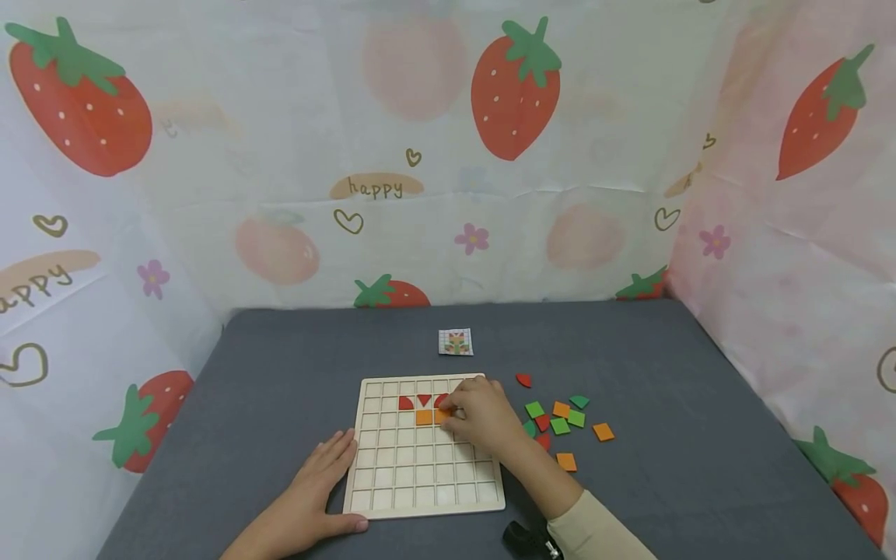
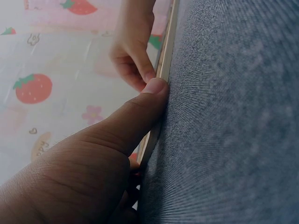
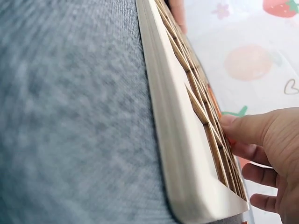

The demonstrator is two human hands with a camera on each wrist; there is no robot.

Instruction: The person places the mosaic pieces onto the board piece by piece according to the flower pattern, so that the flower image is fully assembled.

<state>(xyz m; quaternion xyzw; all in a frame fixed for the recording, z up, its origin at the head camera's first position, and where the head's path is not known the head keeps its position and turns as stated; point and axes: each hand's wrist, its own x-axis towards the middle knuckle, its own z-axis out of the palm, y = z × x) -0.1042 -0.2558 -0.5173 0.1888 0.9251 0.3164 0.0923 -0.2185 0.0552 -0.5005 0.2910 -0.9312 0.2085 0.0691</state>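
Observation:
A pale wooden grid board (image 1: 423, 474) lies on the grey-covered table. Several tiles sit in its upper cells: a red quarter-round tile (image 1: 406, 403), a red triangle tile (image 1: 424, 400), another red tile (image 1: 439, 400) and an orange square tile (image 1: 423, 418). My right hand (image 1: 486, 416) reaches over the board's right side. Its thumb and index finger pinch a second orange square tile (image 1: 441, 416), partly hidden by the fingers. With fingers extended, my left hand (image 1: 315, 478) rests against the board's left edge, its thumb (image 2: 154, 88) touching the near edge.
Loose tiles lie right of the board, among them an orange square (image 1: 603, 432), a green square (image 1: 535, 410) and a red piece (image 1: 523, 380). A small pattern card (image 1: 456, 342) lies behind the board. A black object (image 1: 526, 539) is by the right forearm.

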